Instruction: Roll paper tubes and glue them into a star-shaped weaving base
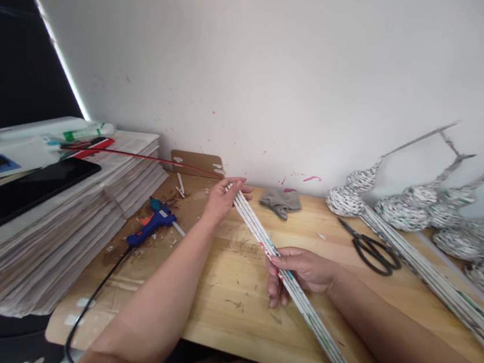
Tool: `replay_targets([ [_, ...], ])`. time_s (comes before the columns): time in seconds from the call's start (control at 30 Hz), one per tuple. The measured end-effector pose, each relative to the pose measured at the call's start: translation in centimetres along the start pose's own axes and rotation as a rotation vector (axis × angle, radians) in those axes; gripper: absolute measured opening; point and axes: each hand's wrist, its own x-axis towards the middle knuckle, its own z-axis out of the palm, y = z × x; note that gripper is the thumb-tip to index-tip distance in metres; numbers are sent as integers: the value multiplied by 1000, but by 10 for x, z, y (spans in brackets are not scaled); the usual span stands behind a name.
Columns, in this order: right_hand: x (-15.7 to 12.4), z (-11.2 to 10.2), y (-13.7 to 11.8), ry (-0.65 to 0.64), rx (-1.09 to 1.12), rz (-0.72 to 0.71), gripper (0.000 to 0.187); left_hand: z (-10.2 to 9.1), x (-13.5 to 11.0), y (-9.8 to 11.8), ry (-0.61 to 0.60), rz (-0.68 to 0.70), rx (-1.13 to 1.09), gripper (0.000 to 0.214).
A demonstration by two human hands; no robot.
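A small bundle of rolled newspaper tubes [253, 224] slants from the middle of the workbench toward its front edge. My left hand [222, 200] is closed around the far ends of the tubes, palm down. Lower along the bundle, my right hand [298, 271] grips it between thumb and fingers, some of which are hidden under the tubes. Past the left hand lies a crumpled grey cloth [281, 202]. Black-handled scissors [372, 248] rest to the right of my right hand.
Woven paper gourd shapes [402, 210] and more paper tubes [437, 284] lie at the right. A blue glue gun [153, 223] sits on cardboard [118, 283] at the left, beside a tall newspaper stack [110, 214] bearing a phone [28, 191] and a power strip [12, 158]. A white wall [277, 72] stands behind.
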Motion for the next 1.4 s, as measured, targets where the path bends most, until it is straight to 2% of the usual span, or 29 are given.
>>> replay_targets([
  [0.23, -1, 1, -1, 1, -1, 6, 34, 0, 0, 0, 9, -32, 4, 39],
  [0.83, 0, 0, 1, -9, 22, 11, 30, 0, 0, -1, -2, -46, -20, 38],
  [1.0, -2, 3, -5, -3, 24, -21, 31, 2, -1, 1, 19, -67, -96, 56],
  [1.07, -5, 3, -11, 18, 20, -56, 31, 7, -4, 1, 13, -122, -163, 54],
  [1.13, -8, 1, -16, 41, 13, -94, 31, 15, -10, 0, -49, -221, -219, 51],
  [1.27, -10, -6, -21, 81, 13, -151, 30, 33, -30, -5, -284, -420, -272, 50],
  [1.4, -7, -10, -18, 122, 6, -176, 30, 43, -48, -11, -482, -517, -275, 41],
])
